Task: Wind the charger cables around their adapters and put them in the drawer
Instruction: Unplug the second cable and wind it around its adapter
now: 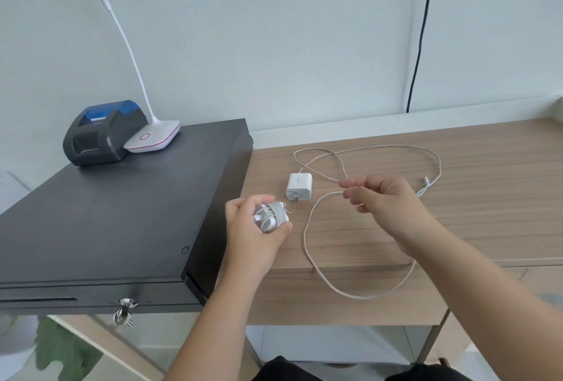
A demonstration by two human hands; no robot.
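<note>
My left hand [253, 228] grips a white adapter with its cable wound around it [272, 216], held just above the wooden table beside the black drawer box. A second white adapter [299, 186] lies on the table just behind it. Its long white cable [307, 246] sprawls in loose loops over the table and past the front edge. My right hand [380, 204] hovers above that cable to the right of the second adapter, fingers loosely curled and holding nothing. The black cash drawer [100, 298] is closed, with keys [124, 316] hanging from its front lock.
A black receipt printer [100, 133] and a white desk lamp base [154, 138] stand on the back of the drawer box. The wooden table [457, 228] runs right to the wall. A black cord [422, 33] hangs down the wall.
</note>
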